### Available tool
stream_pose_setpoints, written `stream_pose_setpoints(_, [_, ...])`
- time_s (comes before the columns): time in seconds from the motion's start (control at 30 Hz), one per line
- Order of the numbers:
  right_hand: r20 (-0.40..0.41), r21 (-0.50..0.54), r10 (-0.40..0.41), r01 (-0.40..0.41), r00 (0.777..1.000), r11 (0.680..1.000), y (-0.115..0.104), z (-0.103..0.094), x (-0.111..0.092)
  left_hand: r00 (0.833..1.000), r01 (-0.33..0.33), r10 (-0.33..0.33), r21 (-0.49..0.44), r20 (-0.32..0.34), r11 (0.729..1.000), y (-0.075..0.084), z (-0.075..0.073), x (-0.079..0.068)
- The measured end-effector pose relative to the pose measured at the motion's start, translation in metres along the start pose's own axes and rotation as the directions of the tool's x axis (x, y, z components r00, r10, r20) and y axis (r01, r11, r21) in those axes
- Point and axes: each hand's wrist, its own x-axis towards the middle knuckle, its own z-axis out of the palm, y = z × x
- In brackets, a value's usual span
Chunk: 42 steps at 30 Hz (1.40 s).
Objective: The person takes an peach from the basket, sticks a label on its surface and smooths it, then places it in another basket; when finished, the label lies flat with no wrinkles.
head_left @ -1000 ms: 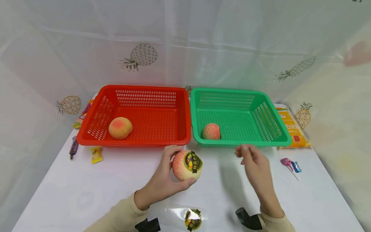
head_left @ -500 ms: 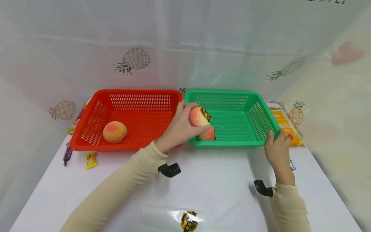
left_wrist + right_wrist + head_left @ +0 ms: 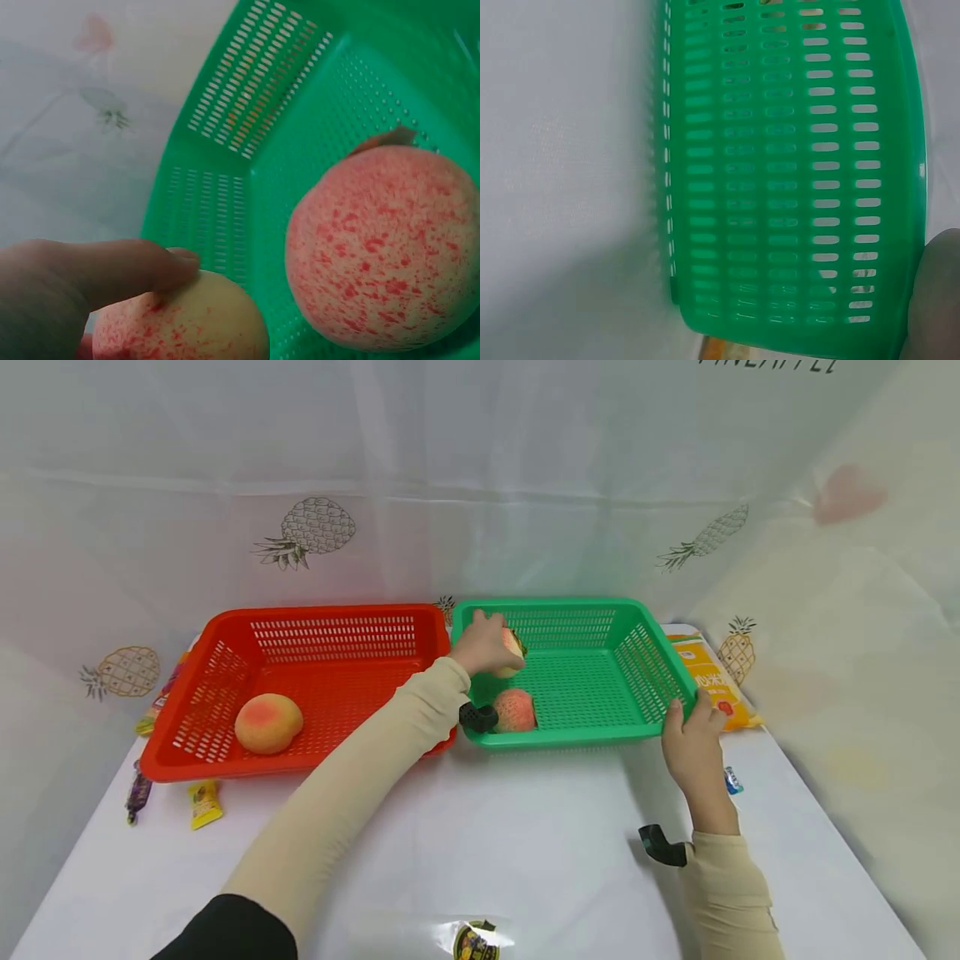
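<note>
My left hand holds a speckled peach with a dark label, low over the back left of the green basket. In the left wrist view, a finger lies on top of this peach, and a second speckled peach sits apart from it in the basket. That second peach is near the front left corner, partly behind the wrist camera. My right hand grips the green basket's front right corner, thumb on the inner side and fingers outside. Only a bit of that hand shows in the right wrist view.
To the left stands a red basket with a yellow-orange peach. Small candies, including a yellow packet, lie before it. An orange bag lies right of the green basket. A clear wrapper with a label is at the front edge.
The left hand has carried the labelled peach from over the table forward into the green basket. The right hand has moved right and taken hold of the basket's corner. The head view has shifted.
</note>
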Motion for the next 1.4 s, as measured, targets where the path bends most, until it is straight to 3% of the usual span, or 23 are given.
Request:
stream_pose_setpoints(0.23, [-0.007, 0.023, -0.014, 0.014, 1.000, 1.000, -0.003, 0.001, -0.004, 0.999, 0.045, -0.046, 0.104, 0.014, 0.994, -0.003, 0.009, 0.005])
stream_pose_setpoints(0.47, [-0.011, 0.029, -0.009, 0.010, 1.000, 1.000, -0.006, 0.004, -0.009, 0.990, 0.097, -0.110, 0.146, 0.085, 0.985, -0.007, 0.016, 0.000])
stream_pose_setpoints(0.8, [-0.037, 0.033, 0.016, -0.015, 0.999, 0.999, -0.008, 0.007, -0.009, 0.991, 0.063, -0.094, 0.288, 0.095, 0.955, -0.002, 0.018, -0.002])
stream_pose_setpoints(1.1, [-0.064, 0.043, 0.023, -0.021, 0.998, 0.999, -0.011, 0.013, -0.005, 0.989, 0.061, -0.097, 0.284, 0.115, 0.957, -0.004, 0.014, 0.000])
stream_pose_setpoints(1.27, [-0.039, 0.035, 0.029, -0.028, 0.999, 0.999, -0.009, 0.011, -0.003, 0.992, 0.018, -0.052, 0.268, 0.119, 0.963, 0.004, -0.002, -0.009])
stream_pose_setpoints(1.4, [-0.032, 0.024, 0.052, -0.051, 0.998, 0.998, -0.004, 0.005, -0.003, 0.996, -0.047, 0.031, 0.186, 0.087, 0.981, 0.010, -0.035, -0.034])
